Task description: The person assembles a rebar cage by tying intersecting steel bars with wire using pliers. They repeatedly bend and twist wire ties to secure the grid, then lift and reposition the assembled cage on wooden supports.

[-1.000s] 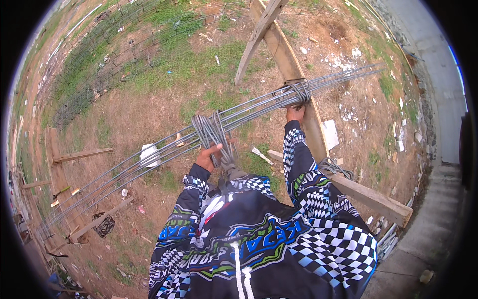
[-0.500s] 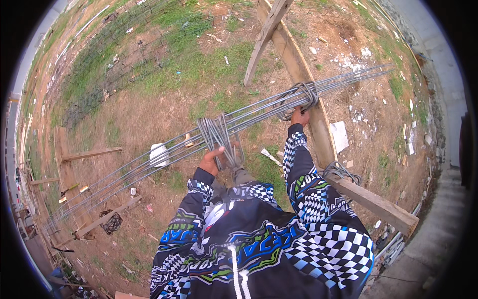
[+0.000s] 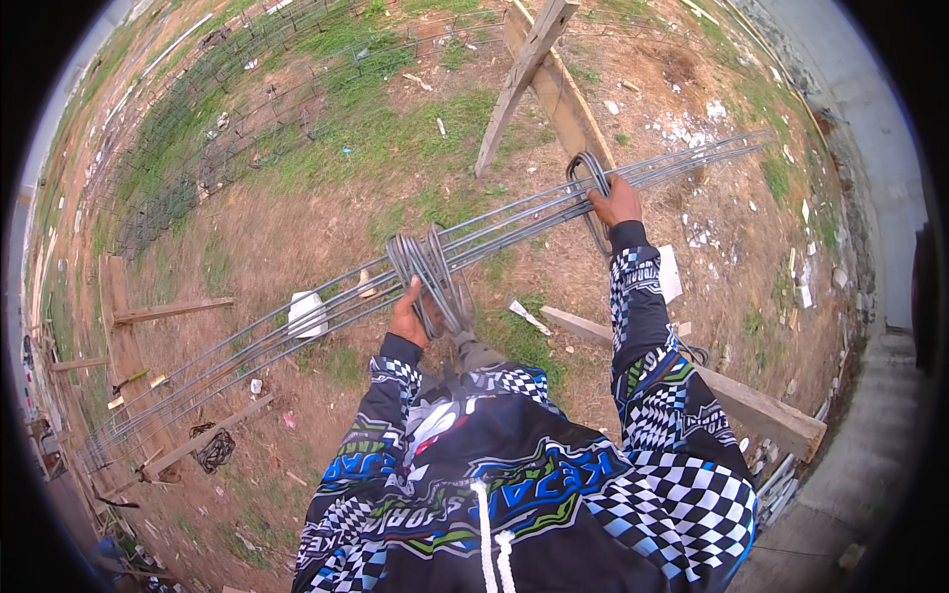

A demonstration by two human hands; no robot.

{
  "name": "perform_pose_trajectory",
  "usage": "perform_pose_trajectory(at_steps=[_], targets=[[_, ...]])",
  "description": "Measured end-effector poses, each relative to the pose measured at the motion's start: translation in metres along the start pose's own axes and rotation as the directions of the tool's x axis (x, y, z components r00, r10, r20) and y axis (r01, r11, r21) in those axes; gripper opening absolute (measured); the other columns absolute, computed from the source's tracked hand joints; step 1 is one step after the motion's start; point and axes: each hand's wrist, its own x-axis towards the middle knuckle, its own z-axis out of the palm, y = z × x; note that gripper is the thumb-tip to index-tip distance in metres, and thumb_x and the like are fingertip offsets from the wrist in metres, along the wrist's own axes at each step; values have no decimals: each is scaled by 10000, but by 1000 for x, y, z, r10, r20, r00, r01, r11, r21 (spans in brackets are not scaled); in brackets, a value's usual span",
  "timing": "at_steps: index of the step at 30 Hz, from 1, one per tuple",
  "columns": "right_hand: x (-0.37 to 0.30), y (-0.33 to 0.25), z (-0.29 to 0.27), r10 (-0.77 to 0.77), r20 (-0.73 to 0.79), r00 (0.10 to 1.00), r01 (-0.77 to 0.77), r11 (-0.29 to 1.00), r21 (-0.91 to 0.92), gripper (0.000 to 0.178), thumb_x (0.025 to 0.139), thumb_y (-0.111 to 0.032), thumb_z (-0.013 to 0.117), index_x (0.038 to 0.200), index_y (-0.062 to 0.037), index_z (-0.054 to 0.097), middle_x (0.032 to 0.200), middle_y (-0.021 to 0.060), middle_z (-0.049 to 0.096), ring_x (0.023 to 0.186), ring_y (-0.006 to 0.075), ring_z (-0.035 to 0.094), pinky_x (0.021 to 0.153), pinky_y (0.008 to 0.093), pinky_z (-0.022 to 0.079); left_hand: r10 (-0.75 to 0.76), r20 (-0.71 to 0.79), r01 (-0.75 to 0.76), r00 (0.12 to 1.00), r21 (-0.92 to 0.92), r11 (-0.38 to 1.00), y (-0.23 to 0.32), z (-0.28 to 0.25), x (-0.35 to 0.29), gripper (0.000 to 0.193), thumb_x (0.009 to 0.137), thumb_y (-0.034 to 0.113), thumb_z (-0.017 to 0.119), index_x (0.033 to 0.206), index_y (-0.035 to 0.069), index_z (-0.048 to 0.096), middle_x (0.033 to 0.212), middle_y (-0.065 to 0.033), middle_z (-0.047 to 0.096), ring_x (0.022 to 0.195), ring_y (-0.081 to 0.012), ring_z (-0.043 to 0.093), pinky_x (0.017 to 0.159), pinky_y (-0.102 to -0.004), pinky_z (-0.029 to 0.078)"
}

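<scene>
Several long grey steel bars (image 3: 514, 222) run from lower left to upper right in front of me, resting across wooden supports. A bunch of bent steel stirrups (image 3: 420, 262) hangs around the bars near the middle. My left hand (image 3: 406, 318) is closed on the near side of that bunch, its thumb up against the loops; the other fingers are partly hidden. Farther right, my right hand (image 3: 618, 202) grips a smaller bunch of stirrups (image 3: 583, 173), which stands around the bars beside the plank. Both sleeves are dark with checks.
A wooden plank (image 3: 568, 104) with a crossed brace (image 3: 516, 84) stands at the far side. A beam (image 3: 761, 410) lies lower right, with more stirrups (image 3: 694, 353) beside it. Another timber support (image 3: 138, 336) holds the bars at left. Wire mesh (image 3: 178, 198) and white scraps lie on grassy soil.
My right hand has moved from below the bars up to their right side, drawing its stirrups into a tighter, more upright bunch. My left hand stays at the middle bunch.
</scene>
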Motion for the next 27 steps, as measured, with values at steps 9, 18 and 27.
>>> perform_pose_trajectory(at_steps=[9,18,27], targets=[[-12,19,30,-290,-214,933,279,957,-79,400,813,-246,694,1152,-49,614,998,198,613,970,385,584,849,473,470,-20,-31,23,999,71,997,0,-6,-3,470,968,341,561,1284,-4,517,1226,-168,628,1024,-288,654,903,-445,537],[-31,24,42,24,-196,980,63,903,426,508,738,-370,811,1072,-19,659,939,132,638,860,274,619,774,379,494,2,-56,1,998,56,998,-1,-9,-1,485,973,382,539,1253,-14,524,1144,-170,651,925,-355,670,827,-510,565],[-13,66,78,546,290,786,-394,82,915,596,838,-440,744,1139,56,607,1017,168,687,742,201,666,538,257,467,-9,-120,22,993,112,993,-1,-1,-5,460,995,401,497,1213,2,566,1083,-128,681,907,-252,686,809,-433,585]])
